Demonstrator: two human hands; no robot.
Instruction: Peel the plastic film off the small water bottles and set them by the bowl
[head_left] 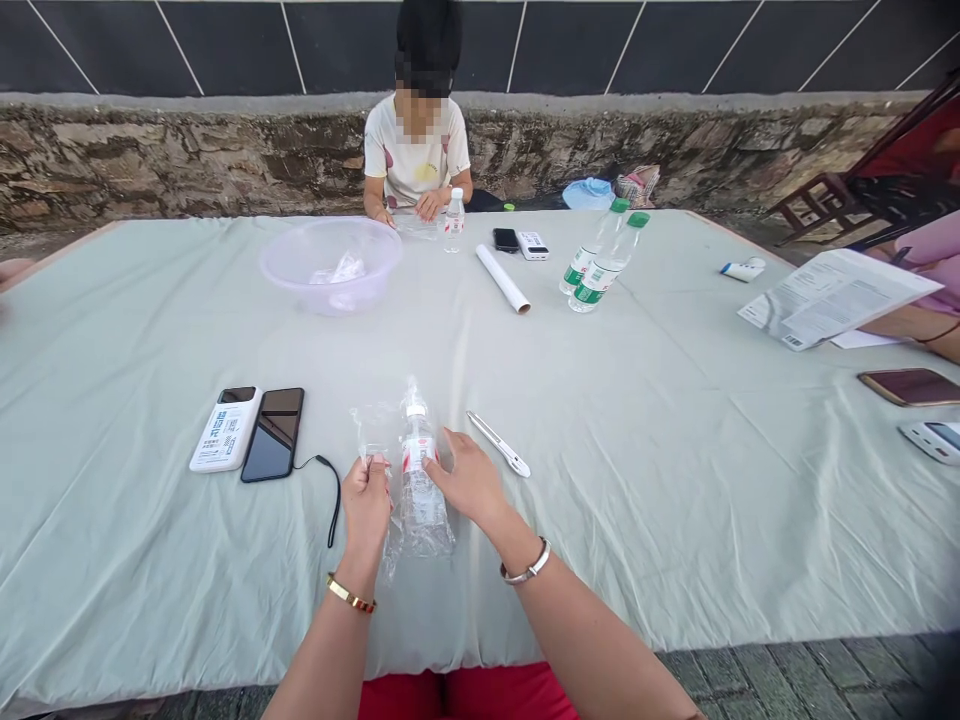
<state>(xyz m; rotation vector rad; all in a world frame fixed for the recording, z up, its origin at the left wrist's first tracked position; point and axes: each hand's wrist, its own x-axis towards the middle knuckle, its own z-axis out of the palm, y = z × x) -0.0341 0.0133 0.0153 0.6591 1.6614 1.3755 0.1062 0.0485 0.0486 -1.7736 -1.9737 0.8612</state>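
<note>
A small clear plastic bottle [418, 455] with a white cap and a red-and-white label lies in front of me, its cap end pointing away. Clear plastic wrap [376, 425] surrounds it and spreads out to its left. My left hand [367, 490] is closed, pinching the wrap just left of the bottle. My right hand [471, 475] rests against the bottle's right side, thumb on the label and fingers stretched apart. A white utility knife [499, 443] lies on the cloth to the right of that hand.
Left of my hands lie a white power bank [225, 430] and a phone [274, 435] with a strap. Farther off are a purple basin [330, 285], a paper roll [502, 280] and two green-capped bottles [600, 262]. A person [417, 150] sits opposite; another holds papers [832, 295] at right.
</note>
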